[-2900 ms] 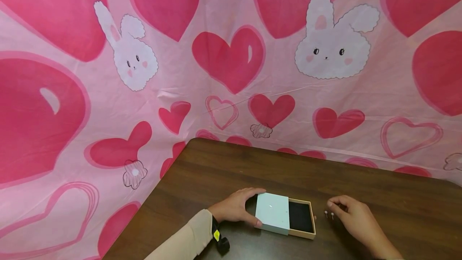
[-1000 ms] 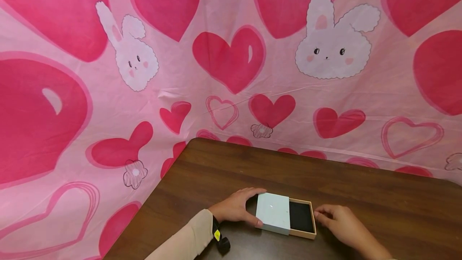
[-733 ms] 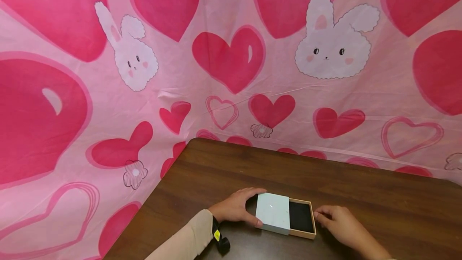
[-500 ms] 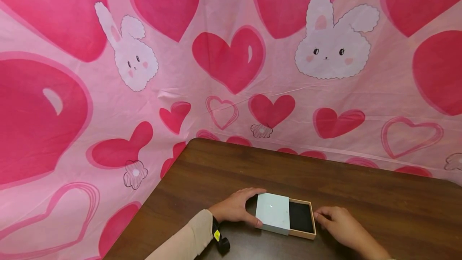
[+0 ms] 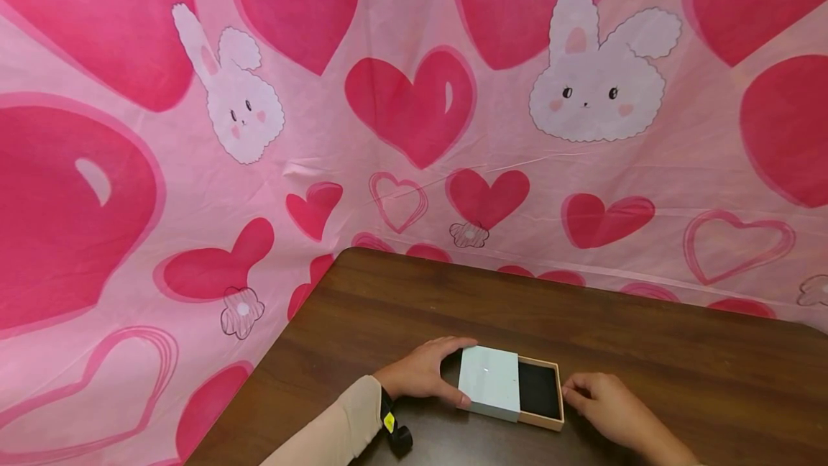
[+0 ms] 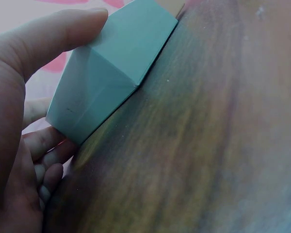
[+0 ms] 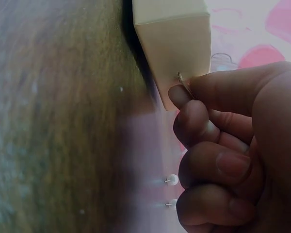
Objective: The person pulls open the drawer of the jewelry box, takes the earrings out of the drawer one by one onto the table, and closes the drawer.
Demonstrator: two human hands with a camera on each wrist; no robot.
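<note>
A pale blue box sleeve (image 5: 489,382) lies on the table, with a tan drawer (image 5: 540,423) drawn partway out of its right side. Black padding (image 5: 540,389) lines the drawer. My left hand (image 5: 423,371) grips the sleeve's left end, thumb on the near side and fingers on the far side. At the drawer's end my right hand (image 5: 608,405) pinches a small pull tab (image 7: 186,89) between thumb and index finger, the other fingers curled. Two small pearl-headed pins (image 7: 172,179) show beside those curled fingers in the right wrist view; the hand hides them in the head view.
The dark wooden table (image 5: 401,293) stretches behind and to both sides of the box. A pink curtain (image 5: 401,113) with hearts and rabbits hangs along its back and left edges. A black camera (image 5: 399,439) is strapped to my left wrist.
My right hand has moved left from beside the pearl-headed pins to the drawer's pull tab. Since half a second ago the drawer's end has shifted very slightly toward the sleeve. My left hand stays put.
</note>
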